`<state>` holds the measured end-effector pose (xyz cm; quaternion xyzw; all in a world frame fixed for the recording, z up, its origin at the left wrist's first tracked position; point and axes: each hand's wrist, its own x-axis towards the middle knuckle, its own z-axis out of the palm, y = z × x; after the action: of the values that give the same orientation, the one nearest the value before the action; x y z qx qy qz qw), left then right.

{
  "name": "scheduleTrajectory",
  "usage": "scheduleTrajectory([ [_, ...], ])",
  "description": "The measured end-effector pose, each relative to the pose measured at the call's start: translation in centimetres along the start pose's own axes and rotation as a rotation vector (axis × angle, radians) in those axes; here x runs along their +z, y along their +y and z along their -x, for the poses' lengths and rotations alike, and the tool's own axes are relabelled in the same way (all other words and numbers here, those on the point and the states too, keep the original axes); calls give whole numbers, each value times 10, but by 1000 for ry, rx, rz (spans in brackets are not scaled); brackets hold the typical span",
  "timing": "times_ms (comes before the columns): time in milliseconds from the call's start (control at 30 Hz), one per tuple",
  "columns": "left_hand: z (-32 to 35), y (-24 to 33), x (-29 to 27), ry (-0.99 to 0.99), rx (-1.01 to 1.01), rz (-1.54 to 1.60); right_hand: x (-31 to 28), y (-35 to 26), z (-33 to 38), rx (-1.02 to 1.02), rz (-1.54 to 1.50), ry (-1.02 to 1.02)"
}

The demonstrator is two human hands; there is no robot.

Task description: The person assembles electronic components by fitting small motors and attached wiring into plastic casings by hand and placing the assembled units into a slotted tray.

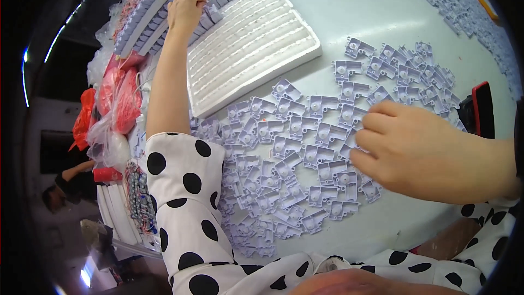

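My left hand (185,12) reaches to the far left, its fingers closed at the row of small grey block-shaped parts (207,19) along the edge of a white foam tray (254,43). What its fingertips hold, if anything, is hidden. The tray has long parallel grooves. Over the right side of a spread of pale lilac plastic housings (321,133), my right hand (417,150) is bent with its fingers curled down. The fingertips are partly hidden, and I cannot make out what is between them. Each housing has a rectangular recess and a round boss.
Foam trays (147,13) packed with grey parts and red wires are stacked at the far left. Red and clear plastic bags (117,98) lie below them. More housings (458,8) cover the far right. A black-and-red object (482,110) stands beyond my right hand. Another person (73,186) is at the left.
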<state>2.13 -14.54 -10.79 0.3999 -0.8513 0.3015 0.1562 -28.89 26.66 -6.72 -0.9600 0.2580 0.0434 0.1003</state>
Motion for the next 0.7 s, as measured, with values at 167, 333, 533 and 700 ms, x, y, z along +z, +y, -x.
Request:
scheduleTrajectory([
  [167,-3,25,1,3,53,43,16,-3,20,118,-30,15],
  [333,9,40,-35,-41,55,37,27,-15,52,283,3,130],
  [533,25,46,-17,-117,217,160,43,-33,81,511,-7,335],
  [700,24,36,-9,-161,142,265,58,-40,101,598,-32,419],
])
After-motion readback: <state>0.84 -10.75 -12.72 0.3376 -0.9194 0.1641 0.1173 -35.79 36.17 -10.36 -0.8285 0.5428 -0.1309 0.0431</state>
